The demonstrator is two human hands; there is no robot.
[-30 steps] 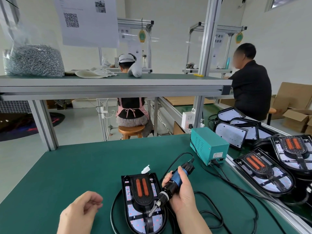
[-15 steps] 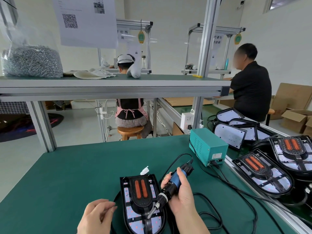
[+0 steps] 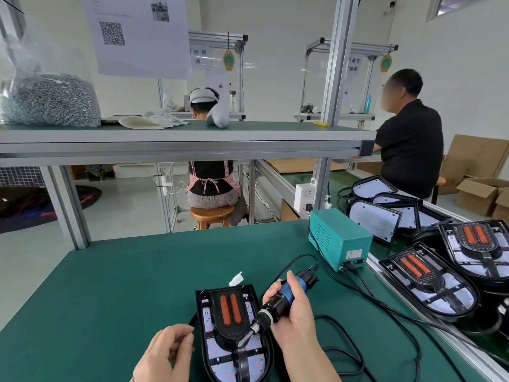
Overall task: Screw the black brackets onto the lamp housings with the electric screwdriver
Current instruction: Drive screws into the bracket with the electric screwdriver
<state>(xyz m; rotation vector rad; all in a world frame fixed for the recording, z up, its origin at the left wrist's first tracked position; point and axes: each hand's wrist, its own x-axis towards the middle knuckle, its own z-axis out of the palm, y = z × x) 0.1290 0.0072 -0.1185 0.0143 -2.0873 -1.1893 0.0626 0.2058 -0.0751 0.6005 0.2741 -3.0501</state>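
At the bottom edge of the frame, left of centre, the left hand (image 3: 165, 351) is held over the green bench (image 3: 110, 285), fingers loosely curled and thumb brought to forefinger. Whether a screw is pinched there cannot be told. Just to its right the lamp housing (image 3: 205, 315) is laid flat, its long axis running from the bottom edge up the frame, with the rounded end nearest the viewer. The black bracket (image 3: 231, 330), marked by two orange strips, is seated along that same axis on the housing.

To the right of the housing the electric screwdriver (image 3: 278, 301) is gripped firmly in the right hand (image 3: 296, 315), whose fingers are wrapped around the barrel. The tool is slanted from upper right to lower left, so its bit is brought over the bracket's lower part. Contact there cannot be confirmed. The right hand is thus the nearer to the fastening point; the left lies beside the housing's left edge, apparently not touching it. It is judged that the bit should be set more upright over a screw hole before driving, lest it slip.

Farther up, the tool's cable is led to a teal power box (image 3: 340, 244) at centre right. More housings (image 3: 429, 279) are lined along the right edge. A bag of screws (image 3: 49, 100) is kept on the shelf (image 3: 192, 139) at upper left, and two seated people are seen beyond.
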